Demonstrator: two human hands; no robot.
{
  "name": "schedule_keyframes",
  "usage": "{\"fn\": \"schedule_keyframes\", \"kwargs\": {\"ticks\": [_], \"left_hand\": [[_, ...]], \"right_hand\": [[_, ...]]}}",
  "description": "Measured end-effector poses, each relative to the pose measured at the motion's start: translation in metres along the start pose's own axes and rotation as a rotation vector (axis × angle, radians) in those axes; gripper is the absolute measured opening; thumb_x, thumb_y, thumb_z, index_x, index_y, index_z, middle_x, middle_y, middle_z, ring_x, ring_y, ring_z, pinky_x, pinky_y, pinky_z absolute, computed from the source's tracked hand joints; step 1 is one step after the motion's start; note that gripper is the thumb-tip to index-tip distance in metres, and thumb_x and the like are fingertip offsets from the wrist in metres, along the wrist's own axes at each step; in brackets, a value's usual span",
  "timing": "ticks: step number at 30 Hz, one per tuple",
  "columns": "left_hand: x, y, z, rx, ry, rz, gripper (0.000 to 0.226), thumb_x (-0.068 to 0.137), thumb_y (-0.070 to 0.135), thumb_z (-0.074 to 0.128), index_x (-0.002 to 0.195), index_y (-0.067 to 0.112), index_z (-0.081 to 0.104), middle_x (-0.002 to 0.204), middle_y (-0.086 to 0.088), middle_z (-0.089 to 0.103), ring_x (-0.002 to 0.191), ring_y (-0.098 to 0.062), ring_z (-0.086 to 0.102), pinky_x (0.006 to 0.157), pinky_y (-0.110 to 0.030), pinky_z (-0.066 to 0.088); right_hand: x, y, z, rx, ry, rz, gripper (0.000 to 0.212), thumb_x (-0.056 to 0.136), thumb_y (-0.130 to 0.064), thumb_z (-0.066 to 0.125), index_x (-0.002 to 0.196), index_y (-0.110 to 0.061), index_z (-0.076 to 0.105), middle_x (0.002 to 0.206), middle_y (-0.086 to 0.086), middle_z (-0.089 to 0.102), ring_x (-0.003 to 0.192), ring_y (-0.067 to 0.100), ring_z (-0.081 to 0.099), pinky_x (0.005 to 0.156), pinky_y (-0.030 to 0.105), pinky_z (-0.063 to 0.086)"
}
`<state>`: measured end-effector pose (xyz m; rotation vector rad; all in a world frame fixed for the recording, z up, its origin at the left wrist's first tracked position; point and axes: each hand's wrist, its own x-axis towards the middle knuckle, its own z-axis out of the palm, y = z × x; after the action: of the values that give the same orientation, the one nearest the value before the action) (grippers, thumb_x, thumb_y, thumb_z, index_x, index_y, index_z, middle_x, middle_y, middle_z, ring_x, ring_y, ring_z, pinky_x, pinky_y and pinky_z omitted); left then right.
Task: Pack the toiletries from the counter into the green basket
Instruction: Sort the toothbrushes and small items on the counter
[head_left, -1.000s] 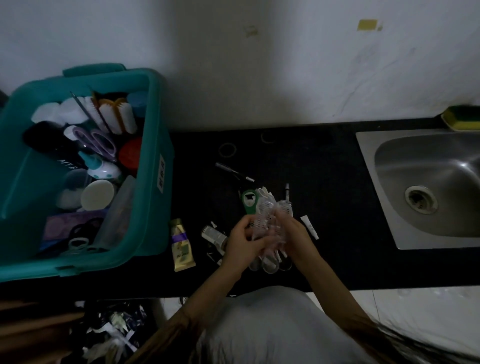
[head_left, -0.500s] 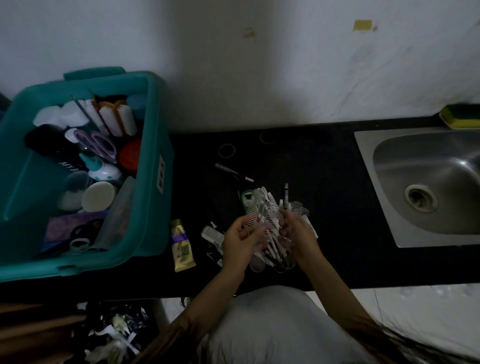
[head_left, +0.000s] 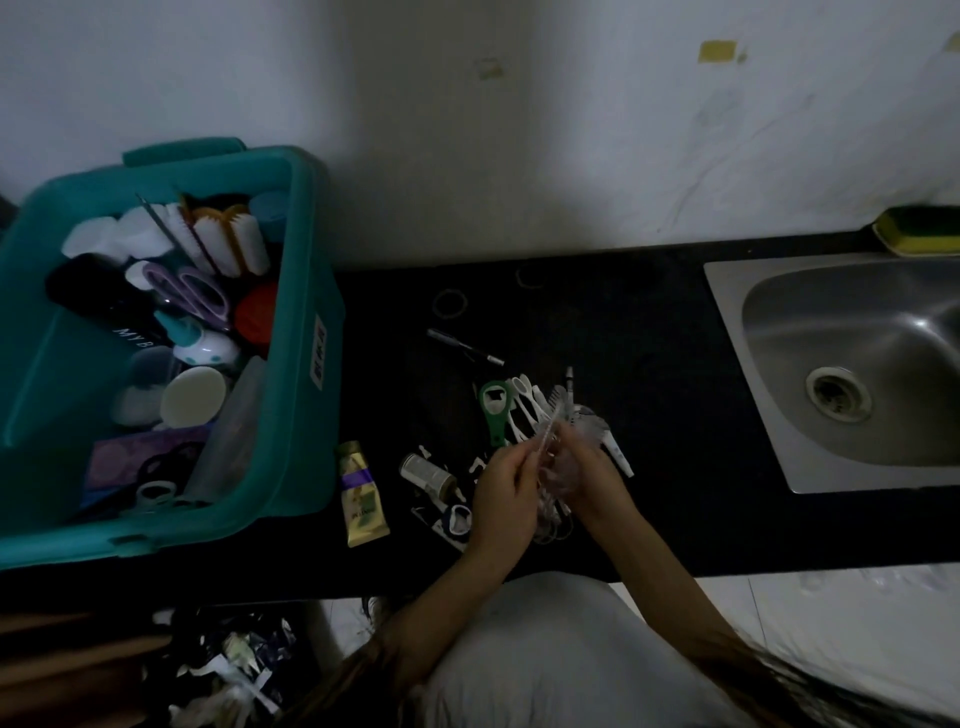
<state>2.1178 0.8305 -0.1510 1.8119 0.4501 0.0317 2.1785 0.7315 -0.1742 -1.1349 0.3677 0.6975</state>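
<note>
**Plastic bundle being held in both hands over the counter**

A bundle of small clear and white plastic pieces (head_left: 551, 457) is being gripped from both sides. It is being pinched by the curled fingers of the left hand (head_left: 501, 488) on its left and by those of the right hand (head_left: 592, 473) on its right. The pieces are blurred and cannot be told apart.

Just beyond the hands, a green bottle opener (head_left: 492, 410) and white plastic sticks (head_left: 524, 402) are being left lying on the black counter (head_left: 623, 322), with a pen (head_left: 465, 346) and a hair tie (head_left: 449, 303) farther back. Left of the hands, a small bottle (head_left: 428, 472) and a gold tube (head_left: 363, 501) are lying on the counter.

The green basket (head_left: 306, 332) is being kept at the far left, already partly filled with toiletries. A steel sink (head_left: 857, 374) is set in at the right.
</note>
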Motion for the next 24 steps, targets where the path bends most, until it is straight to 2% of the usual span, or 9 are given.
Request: {"fn": "schedule_keyframes", "kwargs": {"ticks": [2, 4, 7, 10, 13, 17, 20, 22, 24], "left_hand": [[-0.002, 0.0, -0.001, 0.157, 0.001, 0.086, 0.03, 0.101, 0.015, 0.044, 0.126, 0.01, 0.06, 0.119, -0.006, 0.058, 0.093, 0.009, 0.052, 0.081, 0.0, 0.037], [-0.005, -0.001, 0.001, 0.227, -0.089, 0.132, 0.035, 0.102, 0.016, 0.041, 0.135, 0.012, 0.052, 0.134, -0.005, 0.048, 0.107, 0.006, 0.047, 0.089, 0.001, 0.033], [-0.01, -0.004, 0.009, 0.329, -0.24, 0.164, 0.046, 0.103, 0.017, 0.037, 0.149, 0.017, 0.031, 0.153, -0.002, 0.029, 0.136, -0.011, 0.034, 0.111, -0.019, 0.03], [-0.01, -0.009, 0.011, 0.408, -0.343, 0.134, 0.057, 0.103, 0.024, 0.037, 0.153, 0.024, 0.011, 0.154, -0.003, 0.028, 0.135, -0.016, 0.035, 0.11, -0.027, 0.035], [-0.011, -0.014, 0.009, 0.389, -0.393, 0.12, 0.07, 0.099, 0.024, 0.048, 0.153, 0.029, 0.003, 0.148, -0.003, 0.034, 0.129, -0.016, 0.043, 0.104, -0.026, 0.04], [-0.011, -0.019, 0.011, 0.205, -0.339, 0.054, 0.083, 0.089, 0.023, 0.064, 0.15, 0.033, 0.008, 0.145, 0.005, 0.043, 0.128, -0.008, 0.048, 0.105, -0.026, 0.043], [-0.007, -0.024, 0.013, 0.126, -0.311, -0.038, 0.086, 0.083, 0.03, 0.072, 0.143, 0.028, 0.011, 0.127, 0.005, 0.057, 0.11, -0.009, 0.061, 0.091, -0.022, 0.051], [-0.002, -0.031, 0.016, 0.135, -0.317, -0.08, 0.069, 0.083, 0.03, 0.072, 0.138, 0.022, 0.031, 0.12, 0.003, 0.063, 0.106, -0.014, 0.064, 0.09, -0.029, 0.052], [0.002, -0.037, 0.021, 0.098, -0.3, -0.076, 0.039, 0.084, 0.027, 0.071, 0.118, 0.018, 0.056, 0.111, -0.002, 0.068, 0.104, -0.018, 0.065, 0.089, -0.035, 0.052]], "right_hand": [[0.0, -0.001, -0.001, 0.053, 0.045, -0.026, 0.037, 0.088, -0.039, 0.059, 0.107, -0.008, 0.065, 0.102, 0.013, 0.068, 0.094, 0.023, 0.066, 0.08, 0.034, 0.052], [0.0, -0.003, -0.002, 0.08, 0.048, -0.047, 0.041, 0.088, -0.043, 0.056, 0.111, -0.01, 0.062, 0.105, 0.01, 0.067, 0.095, 0.022, 0.064, 0.08, 0.035, 0.052], [0.0, -0.004, 0.001, 0.122, 0.034, -0.017, 0.052, 0.096, -0.05, 0.042, 0.124, -0.007, 0.053, 0.114, 0.012, 0.062, 0.107, 0.027, 0.06, 0.095, 0.042, 0.047], [-0.002, -0.008, 0.002, 0.224, 0.046, 0.014, 0.058, 0.096, -0.056, 0.031, 0.123, -0.009, 0.053, 0.119, 0.013, 0.06, 0.112, 0.026, 0.057, 0.099, 0.042, 0.044], [-0.003, -0.008, 0.0, 0.229, 0.033, 0.0, 0.059, 0.096, -0.054, 0.033, 0.124, -0.008, 0.055, 0.121, 0.018, 0.061, 0.114, 0.032, 0.058, 0.102, 0.046, 0.044], [-0.004, -0.008, 0.0, 0.119, 0.027, -0.037, 0.024, 0.094, -0.029, 0.055, 0.107, -0.013, 0.065, 0.109, 0.016, 0.066, 0.101, 0.027, 0.065, 0.087, 0.041, 0.052], [-0.005, -0.009, 0.003, 0.036, 0.003, -0.052, 0.026, 0.093, -0.021, 0.055, 0.117, -0.012, 0.061, 0.113, 0.015, 0.065, 0.106, 0.028, 0.064, 0.086, 0.041, 0.054], [-0.007, -0.009, 0.005, -0.06, -0.004, -0.11, 0.029, 0.092, -0.02, 0.057, 0.12, -0.013, 0.06, 0.114, 0.012, 0.066, 0.105, 0.023, 0.065, 0.089, 0.037, 0.054], [-0.01, -0.01, 0.006, -0.156, 0.024, -0.186, 0.024, 0.09, -0.018, 0.061, 0.113, -0.013, 0.063, 0.106, 0.008, 0.069, 0.097, 0.017, 0.067, 0.083, 0.028, 0.054]]}}
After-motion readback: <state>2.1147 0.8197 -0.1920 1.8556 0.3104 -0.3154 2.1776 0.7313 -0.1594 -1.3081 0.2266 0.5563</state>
